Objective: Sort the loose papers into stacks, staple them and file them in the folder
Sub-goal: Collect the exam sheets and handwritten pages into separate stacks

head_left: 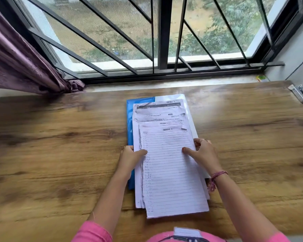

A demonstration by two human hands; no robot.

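Your left hand (131,155) and right hand (204,151) grip the two long edges of the papers (168,154), thumbs on the top lined sheet, fingers curled under. The papers sit fanned and uneven on the blue folder (129,119) at the middle of the tabletop (59,145). By the look of it you are at the start: nothing sorted, stapled or filed. The stapler (298,93) lies well apart at the far right corner, with nothing in the way.
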